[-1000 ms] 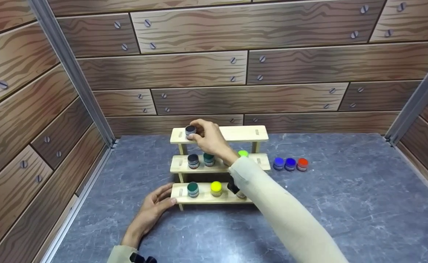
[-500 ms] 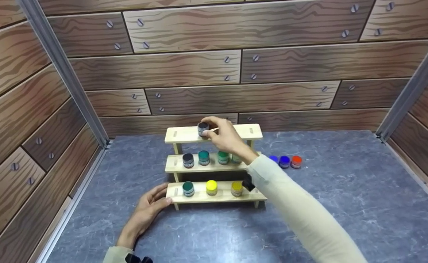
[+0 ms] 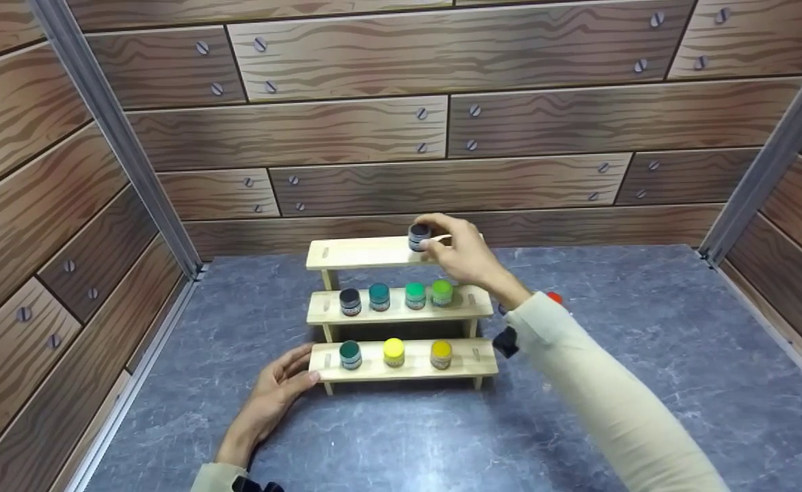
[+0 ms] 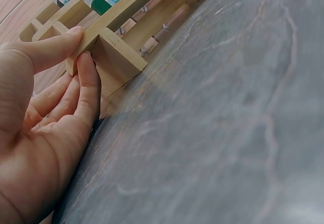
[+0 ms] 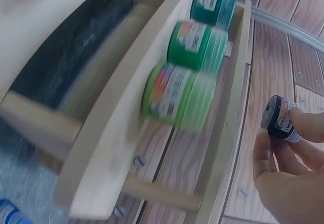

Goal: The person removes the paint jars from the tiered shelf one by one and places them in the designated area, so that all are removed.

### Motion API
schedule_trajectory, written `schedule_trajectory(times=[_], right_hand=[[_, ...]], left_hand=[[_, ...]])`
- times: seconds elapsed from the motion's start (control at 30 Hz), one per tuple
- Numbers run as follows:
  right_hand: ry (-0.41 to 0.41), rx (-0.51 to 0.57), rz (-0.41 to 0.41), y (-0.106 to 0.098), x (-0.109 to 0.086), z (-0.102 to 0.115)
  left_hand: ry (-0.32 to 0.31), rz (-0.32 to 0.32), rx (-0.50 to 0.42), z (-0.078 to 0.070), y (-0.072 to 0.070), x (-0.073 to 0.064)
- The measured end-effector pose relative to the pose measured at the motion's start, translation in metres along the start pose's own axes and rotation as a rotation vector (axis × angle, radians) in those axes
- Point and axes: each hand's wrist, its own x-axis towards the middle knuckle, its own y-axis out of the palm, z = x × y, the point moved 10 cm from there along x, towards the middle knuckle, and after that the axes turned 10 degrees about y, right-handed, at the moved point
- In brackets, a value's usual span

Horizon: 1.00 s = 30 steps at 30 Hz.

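Note:
A three-tier wooden stand (image 3: pixel 359 254) rests on the grey surface. My left hand (image 3: pixel 271 396) pinches the left end of its lowest tier; in the left wrist view the thumb lies on top and a fingertip beneath. My right hand (image 3: pixel 465 254) holds a dark paint jar (image 3: pixel 419 237) between thumb and fingers, over the right part of the top tier. Whether the jar touches the wood, I cannot tell. On the middle tier stand a black jar (image 3: pixel 350 301), a teal jar (image 3: pixel 379 296), a green jar (image 3: pixel 415 294) and a light green jar (image 3: pixel 442 292).
The lowest tier bears a dark green jar (image 3: pixel 350 354), a yellow jar (image 3: pixel 394 352) and an ochre jar (image 3: pixel 441 354). Right of the stand, a red jar (image 3: pixel 554 298) is partly hidden by my right wrist. A plank-patterned wall (image 3: pixel 359 130) rises behind.
My right hand has carried the dark jar rightward along the top tier, from its left end. The left hand keeps its grip on the stand. The head view has shifted slightly.

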Motion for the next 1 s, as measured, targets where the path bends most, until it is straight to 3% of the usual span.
schedule_trajectory(times=[0.47, 0.7, 1.0], right_hand=[[0.046, -0.002, -0.024, -0.046, -0.014, -0.030], [0.048, -0.064, -0.073, -0.077, -0.019, -0.046], [0.127, -0.102, -0.100, -0.117, -0.029, -0.077]], left_hand=[[0.002, 0.003, 0.000, -0.003, 0.000, 0.000], [0.003, -0.006, 0.008, 0.001, -0.001, 0.001], [-0.006, -0.010, -0.002, 0.003, -0.002, 0.000]])
